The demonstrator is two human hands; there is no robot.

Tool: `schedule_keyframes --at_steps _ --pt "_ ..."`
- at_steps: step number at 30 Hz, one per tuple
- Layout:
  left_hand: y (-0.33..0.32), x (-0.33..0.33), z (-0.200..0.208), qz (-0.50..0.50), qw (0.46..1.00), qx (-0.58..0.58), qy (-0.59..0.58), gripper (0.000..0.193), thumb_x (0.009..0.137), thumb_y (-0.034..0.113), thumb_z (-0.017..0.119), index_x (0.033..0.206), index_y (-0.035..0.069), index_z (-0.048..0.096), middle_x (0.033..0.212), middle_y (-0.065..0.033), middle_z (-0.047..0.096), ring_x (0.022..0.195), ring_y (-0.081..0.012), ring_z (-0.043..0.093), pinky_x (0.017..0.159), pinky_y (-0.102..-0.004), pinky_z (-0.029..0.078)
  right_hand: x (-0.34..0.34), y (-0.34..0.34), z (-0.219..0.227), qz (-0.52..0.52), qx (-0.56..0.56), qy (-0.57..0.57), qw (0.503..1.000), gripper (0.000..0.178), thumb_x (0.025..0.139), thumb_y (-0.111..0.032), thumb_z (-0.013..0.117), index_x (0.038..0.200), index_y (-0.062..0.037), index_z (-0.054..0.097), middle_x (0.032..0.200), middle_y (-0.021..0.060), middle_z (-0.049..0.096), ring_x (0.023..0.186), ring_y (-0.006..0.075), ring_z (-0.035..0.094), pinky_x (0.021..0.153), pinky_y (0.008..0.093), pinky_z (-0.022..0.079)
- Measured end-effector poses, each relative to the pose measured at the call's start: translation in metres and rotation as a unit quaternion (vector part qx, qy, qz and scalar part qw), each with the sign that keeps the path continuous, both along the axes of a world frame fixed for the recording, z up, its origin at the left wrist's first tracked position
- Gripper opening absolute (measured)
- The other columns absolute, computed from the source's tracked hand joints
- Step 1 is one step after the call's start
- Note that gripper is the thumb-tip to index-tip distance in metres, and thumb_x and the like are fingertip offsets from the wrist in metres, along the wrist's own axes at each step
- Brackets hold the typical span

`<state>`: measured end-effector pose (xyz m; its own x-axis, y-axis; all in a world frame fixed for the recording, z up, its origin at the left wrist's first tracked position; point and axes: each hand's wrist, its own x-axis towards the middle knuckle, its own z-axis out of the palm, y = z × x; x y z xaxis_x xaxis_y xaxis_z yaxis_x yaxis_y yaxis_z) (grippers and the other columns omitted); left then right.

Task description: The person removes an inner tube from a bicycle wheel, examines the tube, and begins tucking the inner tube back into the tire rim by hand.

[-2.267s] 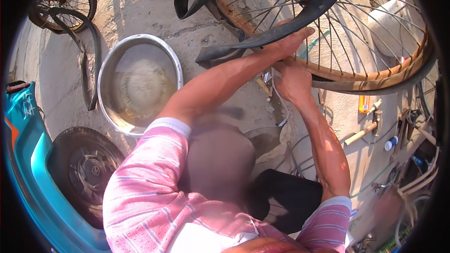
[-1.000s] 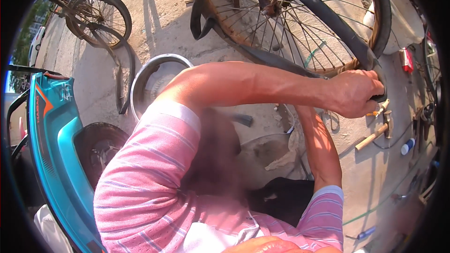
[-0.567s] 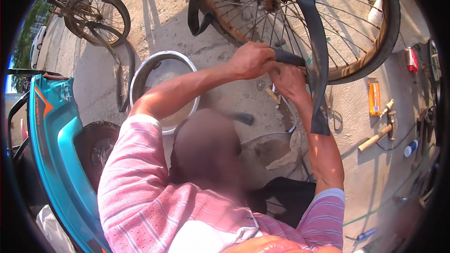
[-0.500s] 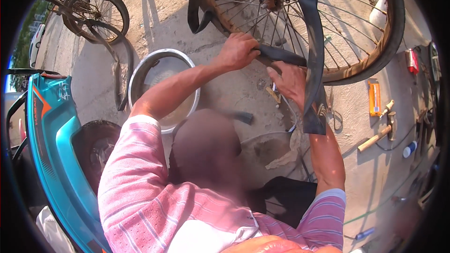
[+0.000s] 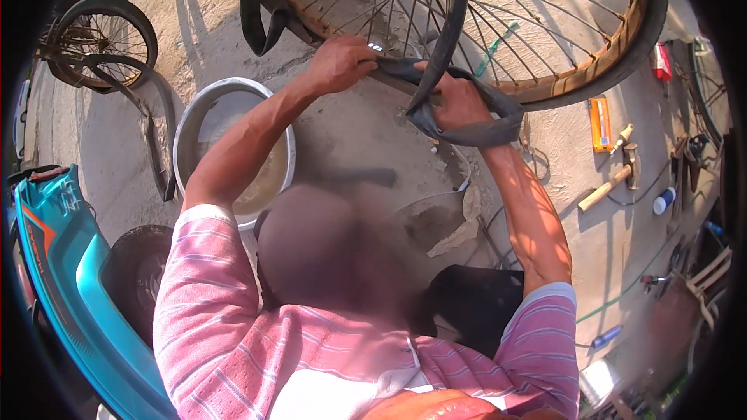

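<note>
Left fingers (image 5: 362, 57) clamped on tube (image 5: 452, 27); right fingers (image 5: 445, 82) partly hidden, grip unclear; wheel (image 5: 572, 82) cropped.

We looked down on rough, pale ground (image 5: 564, 237) that resembled worn concrete, lit by strong sunlight. Long, thin shadows (image 5: 187, 8) streaked it at the upper left, and a broad shaded patch darkened the middle. Along our left side we saw a glossy teal vehicle body (image 5: 58, 245) with an orange mark, its dark tyre (image 5: 140, 280) tucked beside it. Beyond, a spoked wheel (image 5: 105, 39) stood at the upper left. On our right, a thin green line (image 5: 622, 303) crossed the ground toward pale wooden slats (image 5: 710, 271) amid clutter, too blurred near the rim to make out.
</note>
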<state>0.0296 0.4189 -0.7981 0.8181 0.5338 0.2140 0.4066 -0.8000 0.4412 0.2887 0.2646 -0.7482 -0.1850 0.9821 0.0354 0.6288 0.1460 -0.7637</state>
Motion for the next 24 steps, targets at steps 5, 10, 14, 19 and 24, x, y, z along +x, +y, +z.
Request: schedule_keyframes --at_steps 5,10,14,19,24 --pt "-0.001 0.006 -0.003 -0.03 0.999 0.004 0.022 0.018 0.092 0.024 0.07 0.098 0.008 0.075 0.103 -0.0115 0.067 0.108 -0.0358 0.062 0.094 -0.0497 0.048 0.001 0.001 -0.011 -0.025 -0.012 -0.038 0.999 0.045 0.086 -0.017 0.077 0.126 -0.0014 0.064 0.103 0.0252 0.076 0.097 0.0434 0.074 0.085 0.049 0.057" --pt "-0.013 0.019 -0.006 -0.034 0.998 0.054 0.024 0.023 0.085 0.027 0.075 0.102 0.011 0.076 0.109 -0.0063 0.065 0.118 -0.0316 0.06 0.104 -0.0501 0.044 0.004 -0.001 -0.007 -0.056 -0.039 -0.117 0.991 0.048 0.087 -0.029 0.077 0.125 -0.0015 0.067 0.109 0.0279 0.074 0.106 0.0439 0.072 0.092 0.0508 0.055" --pt "-0.013 0.021 -0.005 -0.044 0.996 0.062 0.051 0.024 0.083 0.026 0.076 0.103 0.013 0.076 0.108 -0.0061 0.065 0.118 -0.0305 0.06 0.103 -0.0497 0.043 0.005 -0.001 0.021 -0.031 -0.087 -0.12 0.988 0.056 0.086 -0.022 0.078 0.135 -0.0017 0.06 0.119 0.0266 0.073 0.112 0.0445 0.07 0.097 0.0514 0.054" --pt "-0.019 0.018 -0.006 -0.072 0.997 0.029 0.024 0.027 0.078 0.013 0.076 0.105 0.011 0.076 0.118 -0.0072 0.066 0.12 -0.0316 0.059 0.104 -0.0516 0.039 0.011 -0.002 0.012 -0.016 -0.06 -0.131 0.989 0.061 0.086 -0.017 0.078 0.141 -0.0033 0.054 0.126 0.0279 0.07 0.117 0.0444 0.068 0.1 0.0514 0.053" --pt "-0.019 0.02 -0.003 -0.08 0.995 0.025 0.061 0.025 0.078 0.012 0.074 0.103 0.012 0.076 0.116 -0.0073 0.066 0.122 -0.0314 0.057 0.104 -0.0522 0.039 0.015 -0.005 -0.023 -0.015 0.043 -0.202 0.978 0.051 0.088 -0.016 0.074 0.135 -0.0026 0.059 0.113 0.0263 0.068 0.114 0.045 0.065 0.098 0.0506 0.052"
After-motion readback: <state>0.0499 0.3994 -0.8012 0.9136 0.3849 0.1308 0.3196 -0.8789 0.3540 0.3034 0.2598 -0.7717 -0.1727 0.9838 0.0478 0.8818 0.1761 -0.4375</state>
